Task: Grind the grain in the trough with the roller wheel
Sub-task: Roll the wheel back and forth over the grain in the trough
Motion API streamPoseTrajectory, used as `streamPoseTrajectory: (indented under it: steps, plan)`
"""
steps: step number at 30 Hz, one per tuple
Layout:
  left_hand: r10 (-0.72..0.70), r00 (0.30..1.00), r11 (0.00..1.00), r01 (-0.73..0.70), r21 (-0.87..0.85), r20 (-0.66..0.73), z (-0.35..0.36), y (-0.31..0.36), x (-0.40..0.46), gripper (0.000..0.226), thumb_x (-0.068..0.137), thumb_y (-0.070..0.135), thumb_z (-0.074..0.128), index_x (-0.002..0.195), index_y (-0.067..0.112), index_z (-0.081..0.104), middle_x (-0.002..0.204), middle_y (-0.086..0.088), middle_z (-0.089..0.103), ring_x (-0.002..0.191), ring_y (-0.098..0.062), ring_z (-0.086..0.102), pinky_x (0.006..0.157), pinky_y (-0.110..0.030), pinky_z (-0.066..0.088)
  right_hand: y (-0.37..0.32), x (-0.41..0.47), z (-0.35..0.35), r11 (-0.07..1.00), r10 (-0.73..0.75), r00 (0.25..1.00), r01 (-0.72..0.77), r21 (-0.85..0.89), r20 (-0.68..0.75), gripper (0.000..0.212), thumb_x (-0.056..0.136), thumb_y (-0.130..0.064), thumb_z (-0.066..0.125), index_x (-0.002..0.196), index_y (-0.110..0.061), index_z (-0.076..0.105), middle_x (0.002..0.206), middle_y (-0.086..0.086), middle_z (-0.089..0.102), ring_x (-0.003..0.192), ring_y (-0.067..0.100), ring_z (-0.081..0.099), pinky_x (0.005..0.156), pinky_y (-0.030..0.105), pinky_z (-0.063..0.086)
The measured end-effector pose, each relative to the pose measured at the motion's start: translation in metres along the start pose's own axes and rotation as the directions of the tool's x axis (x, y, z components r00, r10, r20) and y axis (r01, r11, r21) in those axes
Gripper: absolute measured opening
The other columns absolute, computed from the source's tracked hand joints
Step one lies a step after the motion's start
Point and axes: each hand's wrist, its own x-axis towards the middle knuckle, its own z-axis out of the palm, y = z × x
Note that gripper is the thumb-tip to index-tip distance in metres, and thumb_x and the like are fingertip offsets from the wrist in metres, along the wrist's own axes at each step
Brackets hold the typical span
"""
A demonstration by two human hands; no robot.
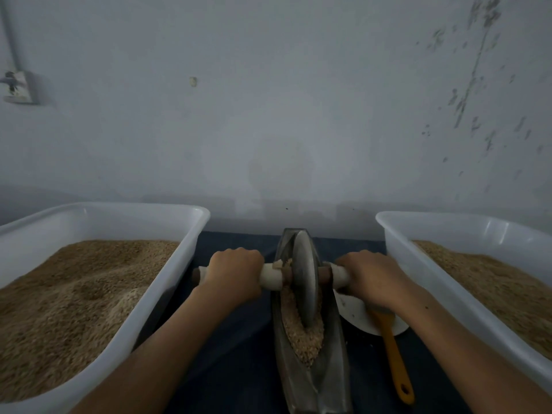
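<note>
Fingers (239,252) hidden around axle (270,276)

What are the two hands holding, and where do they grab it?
Both hold the roller wheel by its axle handle: the left hand grips the left end, the right hand grips the right end. The wheel stands in the trough of grain.

Two bare forearms come into the frame from the lower edge, one at the lower left and one at the lower right. No sleeve shows on them. The left hand (234,271) and the right hand (372,277) wear no glove, ring or watch. A small dark mark sits on the right forearm near the wrist.
</note>
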Motion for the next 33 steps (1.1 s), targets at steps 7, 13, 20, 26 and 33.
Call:
streamPoseTrajectory:
  steps: [7, 13, 20, 26, 33]
  plan:
    - [-0.033, 0.991, 0.999, 0.029, -0.032, -0.127, 0.003, 0.003, -0.001, 0.022, 0.087, 0.033, 0.058, 0.106, 0.022, 0.054, 0.101, 0.001, 0.061, 0.092, -0.018, 0.059, 0.07, -0.028, 0.034, -0.002, 0.002, 0.014, 1.0, 0.004, 0.971, -0.01, -0.024, -0.239, 0.01, 0.093, -0.032, 0.051, 0.085, -0.026, 0.051, 0.09, -0.005, 0.064, 0.086, 0.018, 0.061, 0.067, 0.03, 0.041]
    - [0.019, 1.0, 1.0, -0.019, 0.021, -0.013, -0.003, 0.003, 0.0, 0.026, 0.085, 0.032, 0.059, 0.107, 0.017, 0.058, 0.097, 0.0, 0.061, 0.085, -0.016, 0.058, 0.071, -0.028, 0.04, 0.005, 0.003, -0.001, 1.0, -0.012, 0.997, 0.013, -0.003, 0.077, 0.012, 0.084, -0.034, 0.063, 0.091, -0.025, 0.061, 0.095, -0.003, 0.066, 0.086, 0.016, 0.062, 0.071, 0.031, 0.049]
    - [0.027, 0.997, 1.0, -0.027, 0.003, 0.071, -0.007, 0.0, -0.002, 0.025, 0.083, 0.031, 0.061, 0.102, 0.016, 0.056, 0.078, 0.004, 0.048, 0.075, -0.015, 0.05, 0.069, -0.028, 0.039, 0.003, 0.003, -0.005, 1.0, 0.01, 0.986, -0.008, -0.014, 0.168, 0.019, 0.081, -0.034, 0.068, 0.097, -0.025, 0.065, 0.095, -0.003, 0.067, 0.086, 0.016, 0.063, 0.071, 0.03, 0.049]
    - [-0.036, 0.99, 0.999, 0.035, -0.009, -0.134, 0.002, 0.006, -0.002, 0.02, 0.088, 0.03, 0.057, 0.105, 0.021, 0.051, 0.1, 0.001, 0.061, 0.091, -0.019, 0.06, 0.068, -0.029, 0.035, -0.002, 0.001, 0.008, 0.999, 0.027, 0.984, -0.023, 0.026, -0.173, 0.012, 0.092, -0.03, 0.053, 0.081, -0.025, 0.053, 0.085, -0.004, 0.063, 0.079, 0.017, 0.06, 0.071, 0.032, 0.049]
    - [-0.025, 0.997, 1.0, 0.026, 0.014, -0.069, 0.0, 0.005, -0.002, 0.024, 0.087, 0.031, 0.058, 0.108, 0.021, 0.055, 0.101, 0.001, 0.061, 0.091, -0.017, 0.059, 0.069, -0.028, 0.037, 0.0, 0.001, 0.003, 1.0, 0.005, 0.999, -0.006, -0.018, -0.05, 0.009, 0.088, -0.032, 0.059, 0.088, -0.023, 0.059, 0.091, -0.001, 0.065, 0.083, 0.018, 0.061, 0.066, 0.029, 0.042]
